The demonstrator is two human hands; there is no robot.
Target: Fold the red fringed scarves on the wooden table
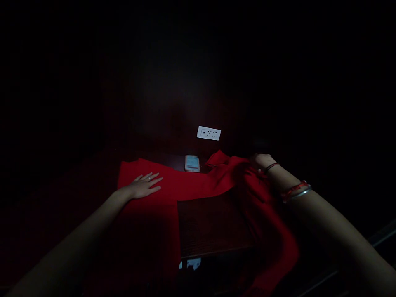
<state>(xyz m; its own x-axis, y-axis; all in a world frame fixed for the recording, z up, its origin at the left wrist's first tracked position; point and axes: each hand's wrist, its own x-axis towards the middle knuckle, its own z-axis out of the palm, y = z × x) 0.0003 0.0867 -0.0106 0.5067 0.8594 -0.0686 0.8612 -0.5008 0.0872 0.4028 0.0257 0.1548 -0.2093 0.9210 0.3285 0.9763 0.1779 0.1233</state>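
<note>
A red garment (192, 185) is spread over a dark wooden table (213, 227), flat on the left and bunched on the right. My left hand (144, 186) lies flat on its left part, fingers spread, a ring on one finger. At the right, my right hand (261, 160) is at the bunched cloth; its fingers are hidden in shadow and cloth, so its grip does not show. Bracelets circle the right wrist and forearm. From the right side of the table the cloth hangs down over the edge.
Behind the cloth a phone (192, 163) with a lit screen lies on the table. A white socket panel (209, 133) is on the dark wall beyond. Below the front edge something pale (194, 263) shows. Most of the surroundings are too dark to make out.
</note>
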